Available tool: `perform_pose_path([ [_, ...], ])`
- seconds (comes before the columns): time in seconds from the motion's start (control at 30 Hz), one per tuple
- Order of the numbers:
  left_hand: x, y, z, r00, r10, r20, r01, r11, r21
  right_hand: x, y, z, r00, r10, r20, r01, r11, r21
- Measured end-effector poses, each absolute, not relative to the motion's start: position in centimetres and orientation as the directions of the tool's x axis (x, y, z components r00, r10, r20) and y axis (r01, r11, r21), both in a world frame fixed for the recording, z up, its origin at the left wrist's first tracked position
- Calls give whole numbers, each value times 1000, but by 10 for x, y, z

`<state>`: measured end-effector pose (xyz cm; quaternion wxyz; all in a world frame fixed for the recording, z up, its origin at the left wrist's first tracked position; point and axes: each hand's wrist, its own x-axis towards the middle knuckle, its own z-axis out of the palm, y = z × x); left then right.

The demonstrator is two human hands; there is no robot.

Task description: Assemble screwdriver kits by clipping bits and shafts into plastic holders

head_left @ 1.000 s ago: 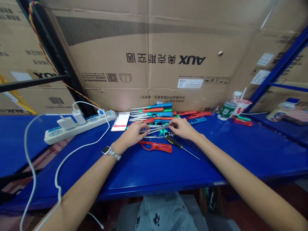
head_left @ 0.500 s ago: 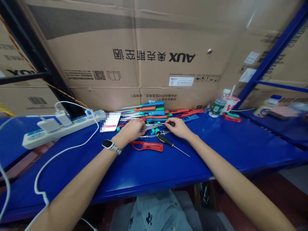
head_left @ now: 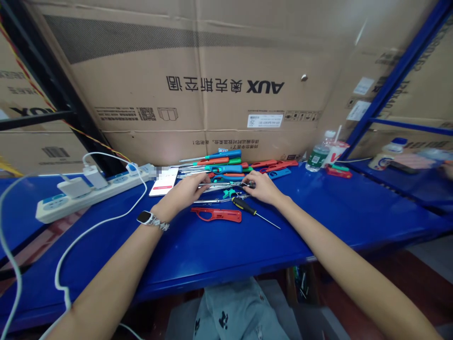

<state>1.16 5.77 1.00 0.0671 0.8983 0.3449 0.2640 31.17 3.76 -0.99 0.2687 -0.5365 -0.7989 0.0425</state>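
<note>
My left hand (head_left: 193,188), a watch on its wrist, is closed on the left end of a thin metal rod (head_left: 221,184). At the rod's right end my right hand (head_left: 260,187) pinches a small dark part with thin wires. Behind both hands lies a pile of lighters (head_left: 226,168) with blue, red, orange and green handles. Small green pieces (head_left: 229,193) rest just below the rod. Nearer to me are a black and yellow screwdriver (head_left: 244,206) and a red lighter shell (head_left: 219,215), both flat on the blue table.
A white power strip (head_left: 102,191) with chargers and cables sits at the left, beside a phone (head_left: 164,182). To the right stand a water bottle (head_left: 316,158) and a cup (head_left: 334,153). A large cardboard box (head_left: 219,52) backs the blue table (head_left: 212,252).
My left hand has shifted slightly left and up, and more of the metal rod shows between the hands. My right hand has barely moved; its fingers are a little more bunched.
</note>
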Motion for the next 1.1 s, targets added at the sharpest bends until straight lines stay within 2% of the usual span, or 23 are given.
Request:
perform_pose_path([
  [0.13,11,58,8,649,655,386,592,-754,284,315,52,-6,-272,877,396,774,444,-451],
  [0.23,12,59,6,675,649,350,597,-760,259,315,61,-1,-238,876,421,762,437,-478],
  [0.4,15,66,0,626,668,402,633,-736,238,312,67,2,-193,867,459,699,449,-556],
  [0.47,17,71,-3,615,690,382,661,-715,228,310,67,0,-191,874,447,615,461,-640],
  [0.57,22,80,-4,621,721,308,695,-688,211,306,69,-5,-178,900,399,402,437,-805],
  [0.67,26,85,-2,632,714,300,692,-695,197,303,72,-9,-169,917,362,260,396,-881],
  [0.77,24,83,1,635,686,354,651,-722,234,304,73,-12,-155,908,388,296,418,-859],
  [0.93,14,72,8,584,710,393,594,-704,389,307,69,-15,-139,869,476,504,476,-721],
  [1.1,12,64,15,528,669,524,534,-741,407,308,52,-11,-165,838,520,606,502,-617],
])
